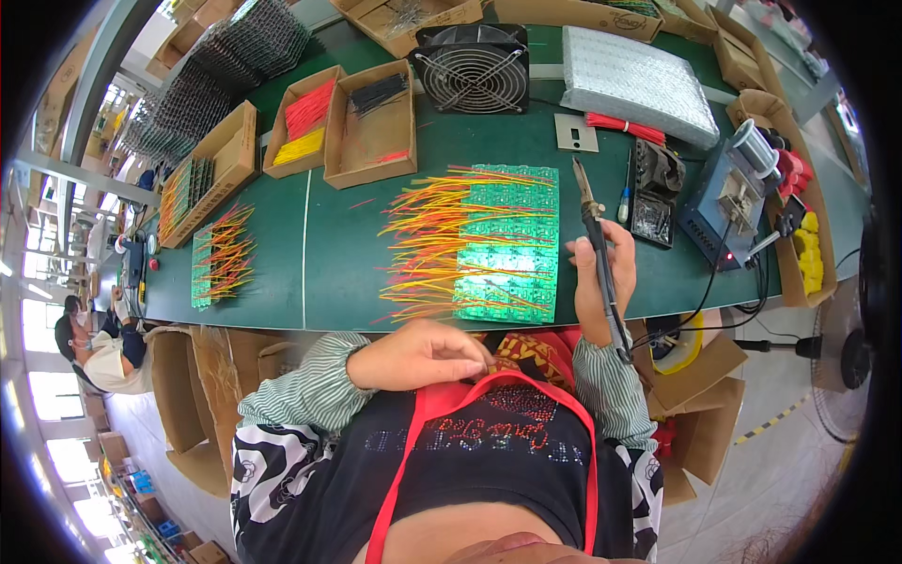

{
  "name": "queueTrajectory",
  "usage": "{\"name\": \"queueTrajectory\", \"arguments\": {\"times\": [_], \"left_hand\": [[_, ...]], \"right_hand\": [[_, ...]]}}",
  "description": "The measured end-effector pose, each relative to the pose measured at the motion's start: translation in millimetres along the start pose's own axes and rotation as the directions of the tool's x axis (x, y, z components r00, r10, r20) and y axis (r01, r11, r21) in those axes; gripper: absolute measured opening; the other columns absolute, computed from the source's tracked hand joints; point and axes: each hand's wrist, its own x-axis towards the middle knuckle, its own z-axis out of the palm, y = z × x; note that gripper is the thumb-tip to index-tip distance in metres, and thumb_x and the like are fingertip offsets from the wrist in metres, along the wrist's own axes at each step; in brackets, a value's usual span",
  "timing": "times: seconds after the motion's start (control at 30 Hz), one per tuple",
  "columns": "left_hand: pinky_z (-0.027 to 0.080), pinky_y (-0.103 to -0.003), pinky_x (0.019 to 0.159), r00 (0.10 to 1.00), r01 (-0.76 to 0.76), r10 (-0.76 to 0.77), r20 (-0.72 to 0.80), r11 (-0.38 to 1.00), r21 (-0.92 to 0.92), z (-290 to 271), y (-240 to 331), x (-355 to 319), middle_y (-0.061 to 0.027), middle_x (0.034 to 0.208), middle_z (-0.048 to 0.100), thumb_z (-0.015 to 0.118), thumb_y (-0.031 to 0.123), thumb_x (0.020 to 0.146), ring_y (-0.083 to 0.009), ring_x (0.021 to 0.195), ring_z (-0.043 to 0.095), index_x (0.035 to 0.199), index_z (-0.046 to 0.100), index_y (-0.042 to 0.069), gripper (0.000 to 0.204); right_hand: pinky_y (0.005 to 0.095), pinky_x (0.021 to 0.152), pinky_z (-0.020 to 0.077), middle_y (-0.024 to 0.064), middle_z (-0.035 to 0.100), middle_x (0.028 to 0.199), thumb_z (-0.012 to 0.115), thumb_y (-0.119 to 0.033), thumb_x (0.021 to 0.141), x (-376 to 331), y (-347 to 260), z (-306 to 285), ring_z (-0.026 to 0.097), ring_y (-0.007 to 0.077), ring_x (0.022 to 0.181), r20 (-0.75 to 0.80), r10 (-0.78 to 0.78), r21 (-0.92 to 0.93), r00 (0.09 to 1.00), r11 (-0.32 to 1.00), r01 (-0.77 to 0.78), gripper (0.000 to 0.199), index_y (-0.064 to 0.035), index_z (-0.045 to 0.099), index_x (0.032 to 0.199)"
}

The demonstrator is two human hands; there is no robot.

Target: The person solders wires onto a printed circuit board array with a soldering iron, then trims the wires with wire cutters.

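My right hand grips a soldering iron by its dark handle. Its metal tip points away from me, just right of the circuit board panel. That green panel lies flat on the bench, with many red and yellow wires fanning out to the left. My left hand is at the bench's near edge, below the wires and in front of the red apron. Its fingers are curled in, and whatever they may hold is hidden.
A second wired board lies left on the green bench. Behind are cardboard trays of cut wires, a black fan and a bubble-wrapped pack. At right stand a soldering station and solder spool. Another person sits far left.
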Motion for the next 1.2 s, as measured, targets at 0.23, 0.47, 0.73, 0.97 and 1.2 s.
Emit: {"name": "queueTrajectory", "arguments": {"times": [0.23,0.47,0.73,0.97,1.2], "left_hand": [[0.041,-0.021,0.052,0.831,0.153,0.069,-0.552,0.926,0.346,-49.5,20.0,18.7,-0.0029,0.08,0.06,0.06,0.011,0.086,-0.0073,0.06,0.053,0.091,0.061,0.0,0.012],[0.041,-0.033,0.051,0.898,0.248,0.138,-0.417,0.625,0.74,-60.0,6.4,51.0,-0.0098,0.064,0.06,0.063,0.03,0.081,-0.0212,0.056,0.056,0.08,0.067,0.004,0.027],[0.042,-0.036,0.054,0.873,0.286,0.063,-0.484,0.738,0.612,-66.1,11.2,40.7,-0.0097,0.067,0.061,0.063,0.029,0.079,-0.0242,0.061,0.058,0.076,0.066,0.005,0.025],[0.043,-0.039,0.055,0.914,0.251,0.012,-0.405,0.768,0.589,-74.7,0.2,36.8,-0.0117,0.066,0.061,0.059,0.032,0.082,-0.0283,0.061,0.058,0.076,0.066,0.005,0.029],[0.045,-0.041,0.059,0.953,0.29,-0.148,-0.265,0.697,0.655,-92.3,-1.3,35.3,-0.0156,0.073,0.063,0.049,0.041,0.089,-0.0322,0.066,0.06,0.087,0.069,0.009,0.038]], "right_hand": [[0.0262,0.066,0.0433,0.0088,0.05,0.092,0.063,-0.016,0.086,-0.4,-3.7,12.1,0.049,0.0141,0.072,-0.028,0.07,0.152,0.997,0.986,-0.065,0.03,0.0018,0.051,0.106],[0.0284,0.065,0.0461,0.0138,0.054,0.095,0.066,-0.012,0.082,11.8,-15.3,22.0,0.054,0.0196,0.075,-0.011,-0.151,-0.062,0.988,0.987,0.15,0.033,0.0017,0.05,0.107],[0.0324,0.063,0.0495,0.0176,0.056,0.094,0.071,-0.011,0.076,20.0,-32.7,24.9,0.059,0.0285,0.074,0.063,-0.267,-0.198,0.962,0.941,0.275,0.038,-0.0006,0.052,0.107],[0.0337,0.063,0.0496,0.0176,0.056,0.094,0.071,-0.011,0.076,27.7,-25.9,33.7,0.06,0.0296,0.077,0.12,-0.223,-0.263,0.967,0.932,0.248,0.037,-0.0015,0.052,0.106],[0.0306,0.067,0.0498,0.0144,0.054,0.096,0.067,-0.013,0.082,17.6,-11.2,28.4,0.061,0.0227,0.078,0.031,-0.061,-0.184,0.998,0.981,0.066,0.034,-0.0002,0.05,0.108]]}}
